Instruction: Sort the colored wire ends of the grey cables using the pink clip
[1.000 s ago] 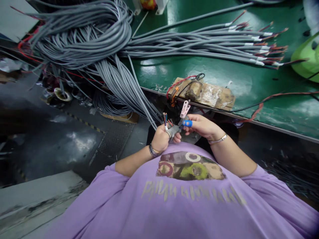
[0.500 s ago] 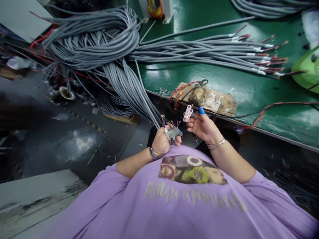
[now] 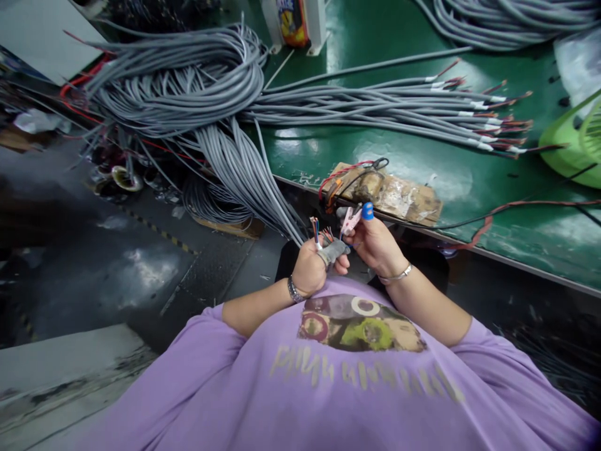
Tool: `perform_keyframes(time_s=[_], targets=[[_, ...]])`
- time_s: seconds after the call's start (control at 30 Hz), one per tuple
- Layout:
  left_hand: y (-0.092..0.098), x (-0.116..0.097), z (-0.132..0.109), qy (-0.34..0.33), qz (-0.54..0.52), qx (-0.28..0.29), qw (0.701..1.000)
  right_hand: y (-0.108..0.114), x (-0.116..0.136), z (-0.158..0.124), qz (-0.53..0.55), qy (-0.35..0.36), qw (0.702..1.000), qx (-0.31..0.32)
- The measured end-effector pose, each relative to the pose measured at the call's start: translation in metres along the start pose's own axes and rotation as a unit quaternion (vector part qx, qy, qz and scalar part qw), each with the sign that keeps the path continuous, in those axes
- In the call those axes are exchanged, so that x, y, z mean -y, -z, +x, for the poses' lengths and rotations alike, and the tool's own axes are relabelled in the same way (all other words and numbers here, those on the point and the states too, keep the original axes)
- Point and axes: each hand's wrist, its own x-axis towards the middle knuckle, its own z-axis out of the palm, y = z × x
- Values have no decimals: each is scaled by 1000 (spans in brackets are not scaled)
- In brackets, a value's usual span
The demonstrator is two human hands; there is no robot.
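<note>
My left hand [image 3: 310, 269] is closed around the end of a grey cable, with bare coloured wires [image 3: 315, 230] standing up above the fist. A grey wrap [image 3: 334, 250] covers what looks like its thumb. Fine wire ends [image 3: 328, 235] spread out beside the wrap, towards the other hand. My right hand [image 3: 378, 244], a blue finger cover [image 3: 367, 211] on its thumb, pinches a pink clothes peg [image 3: 350, 220] just in front of the bench edge. Thin wires run between the two hands near the peg; whether its jaws grip one is too small to tell.
A wooden block [image 3: 408, 203] with attached leads lies on the edge of the green bench [image 3: 310, 153]. Large grey cable coils [image 3: 188, 81] hang over the left side. Cable ends [image 3: 493, 122] fan out rightwards, near a light green plastic object [image 3: 568, 144].
My right hand has moved left and its thumb has come down onto the pink peg, which has tilted. Both hands are closer together. The view has shifted slightly.
</note>
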Motion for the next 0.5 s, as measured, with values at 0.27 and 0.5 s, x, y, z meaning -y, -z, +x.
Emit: perform_keyframes(time_s=[0.27,0.5], targets=[[2,5,2,5,8,-8,1000,-6,0,2,25,5,999,-41],[2,3,-1,-5,-2,-17,1000,-4,0,-2,44,-36,998,-21]])
